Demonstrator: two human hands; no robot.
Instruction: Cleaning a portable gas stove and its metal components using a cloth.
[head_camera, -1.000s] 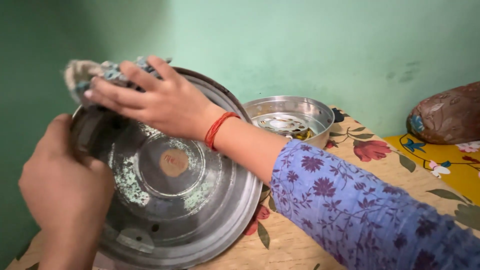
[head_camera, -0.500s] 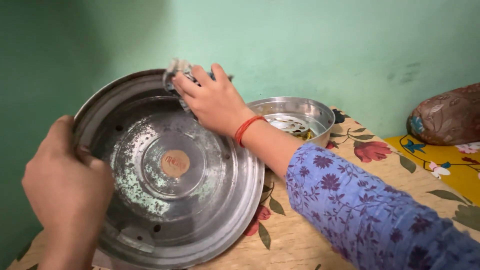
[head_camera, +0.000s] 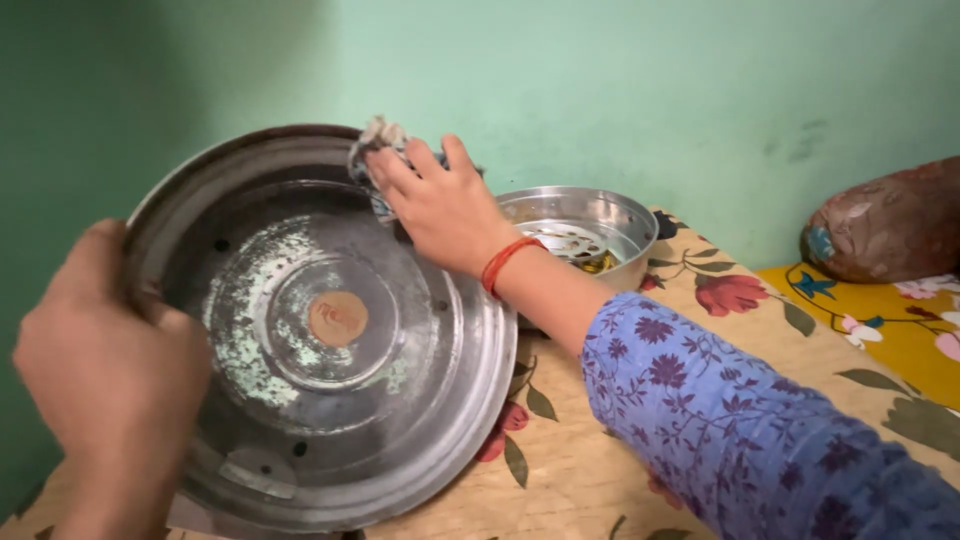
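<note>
Two hands worked on one big round metal pan in the head view. The pan was tipped up on its edge, with its dull, spotty inside facing the camera. A small brown round sticker sat in the middle of it.

The left hand was closed tight around the pan's left rim and held it up. Its fingers curled over the edge, so the fingertips could not be seen.

The right hand was up at the top rim of the pan. It was pressed down flat on a small crumpled cloth, with the fingers bent over it. The cloth touched the pan's inside wall, just under the fingertips. A red thread band went around that wrist, and a blue sleeve with purple flowers covered the arm.

Just behind the right wrist stood a smaller shiny steel bowl with a flat metal piece inside it. Both things rested on a table cloth with red flowers. Far off to the right of the right arm lay a brown lumpy bundle on a yellow flowered cloth. A green wall stood behind everything.
</note>
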